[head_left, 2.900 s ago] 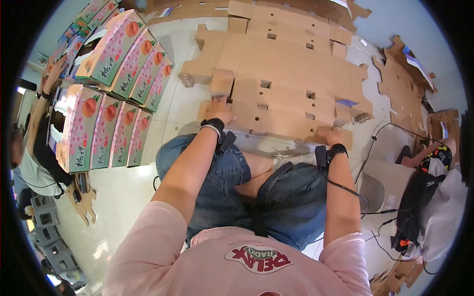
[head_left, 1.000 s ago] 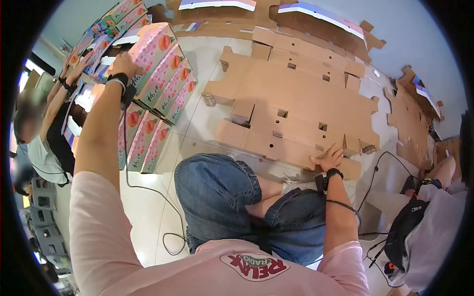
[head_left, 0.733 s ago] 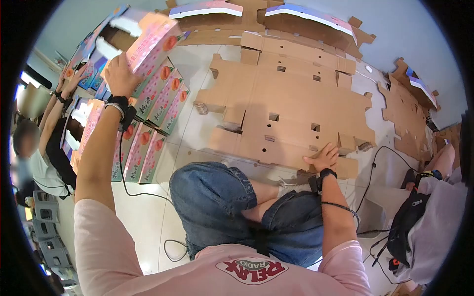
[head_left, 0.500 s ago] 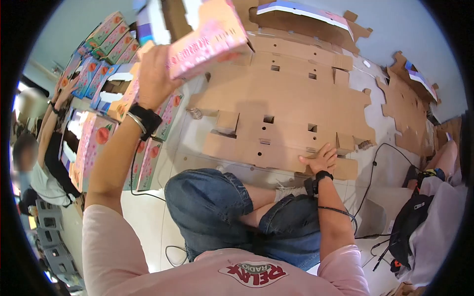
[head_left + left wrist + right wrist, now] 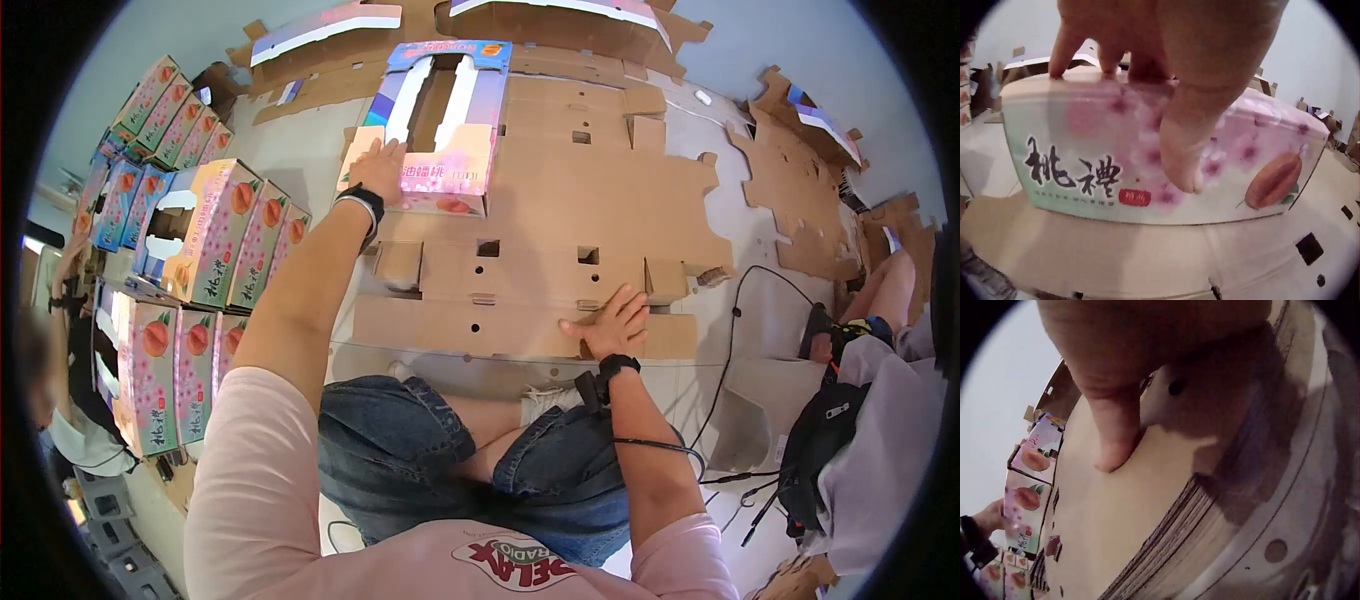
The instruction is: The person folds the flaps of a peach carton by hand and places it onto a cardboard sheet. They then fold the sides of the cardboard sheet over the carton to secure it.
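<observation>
A peach-printed carton (image 5: 468, 145) lies at the far left part of a flat stack of brown cardboard (image 5: 610, 210), its slotted opening facing up. My left hand (image 5: 378, 172) grips the carton's near end. The left wrist view shows the left hand (image 5: 1179, 47) with fingers over the top edge and the thumb against the printed side of the carton (image 5: 1222, 184). My right hand (image 5: 612, 326) rests with spread fingers on the near right edge of the stack. In the right wrist view, the right hand's thumb (image 5: 1116, 434) presses on the layered cardboard (image 5: 1129, 506).
Printed cartons (image 5: 228, 240) stand stacked at the left, with another person's arm (image 5: 68, 275) beside them. More cut cardboard (image 5: 800, 180) lies at the right and along the back. A white stool (image 5: 760, 400), a cable (image 5: 728, 370) and a seated person's leg (image 5: 885, 290) are at the right.
My left hand left the cardboard, reached to the left stack, lifted a carton and carried it rightward onto the flat cardboard. The right hand flattened on the cardboard's edge and stays there.
</observation>
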{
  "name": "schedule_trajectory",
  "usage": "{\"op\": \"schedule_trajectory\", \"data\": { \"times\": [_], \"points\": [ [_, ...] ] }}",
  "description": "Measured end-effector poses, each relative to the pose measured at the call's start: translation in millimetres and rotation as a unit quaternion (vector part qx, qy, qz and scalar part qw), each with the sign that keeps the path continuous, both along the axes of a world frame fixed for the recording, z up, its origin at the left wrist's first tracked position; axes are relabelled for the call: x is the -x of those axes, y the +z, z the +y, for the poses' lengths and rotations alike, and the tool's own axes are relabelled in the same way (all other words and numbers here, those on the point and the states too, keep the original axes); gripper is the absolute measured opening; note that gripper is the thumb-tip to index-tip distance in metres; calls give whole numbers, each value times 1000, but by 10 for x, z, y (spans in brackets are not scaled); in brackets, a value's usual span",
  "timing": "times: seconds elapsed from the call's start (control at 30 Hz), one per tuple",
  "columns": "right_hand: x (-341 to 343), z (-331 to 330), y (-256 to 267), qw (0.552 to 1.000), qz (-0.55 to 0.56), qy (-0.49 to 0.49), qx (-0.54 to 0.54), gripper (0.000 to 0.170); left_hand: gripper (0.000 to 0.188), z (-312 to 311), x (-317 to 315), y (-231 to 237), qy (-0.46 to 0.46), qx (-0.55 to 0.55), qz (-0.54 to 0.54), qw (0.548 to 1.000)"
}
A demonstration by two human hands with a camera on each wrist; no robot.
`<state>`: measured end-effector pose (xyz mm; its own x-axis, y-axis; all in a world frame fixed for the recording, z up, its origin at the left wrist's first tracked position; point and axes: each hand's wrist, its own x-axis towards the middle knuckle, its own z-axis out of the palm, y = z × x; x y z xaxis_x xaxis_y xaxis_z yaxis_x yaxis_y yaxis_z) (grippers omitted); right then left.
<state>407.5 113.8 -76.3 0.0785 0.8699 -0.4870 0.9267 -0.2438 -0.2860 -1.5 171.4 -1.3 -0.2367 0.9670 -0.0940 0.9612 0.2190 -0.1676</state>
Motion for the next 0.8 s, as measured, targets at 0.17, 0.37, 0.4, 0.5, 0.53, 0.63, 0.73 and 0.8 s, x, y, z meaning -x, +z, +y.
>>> {"op": "schedule_trajectory", "data": {
  "times": [0.17, 0.37, 0.4, 0.5, 0.53, 0.63, 0.73, 0.8],
  "points": [
    [9, 17, 74, 1000, -2, -6, 2, 141, 81, -135, -204, 45, 48, -99, -37, 993],
    [15, 0, 82, 1000, 1, -15, -8, 140, 77, -151, -908, 366, -54, -193, -69, 977],
    [14, -1, 92, 1000, 0, -18, -9, 140, 76, -114, -1068, 379, -87, -225, -72, 968],
    [27, -2, 98, 1000, 2, -23, -10, 141, 69, 10, -1678, 496, -152, -278, -114, 942],
    [28, -1, 88, 1000, 3, -24, -13, 141, 64, 58, -1906, 481, -159, -277, -120, 940],
    [33, 3, 71, 1000, 2, -26, -14, 142, 49, 345, -2445, 22, -163, -168, -152, 960],
    [47, 44, 75, 1000, -9, -19, -12, 142, 51, 375, -2794, -412, -151, -198, -83, 965],
    [51, -3, 48, 1000, -14, -16, 1, 142, 53, 352, -2741, -267, -166, -175, -111, 964]
  ]
}}
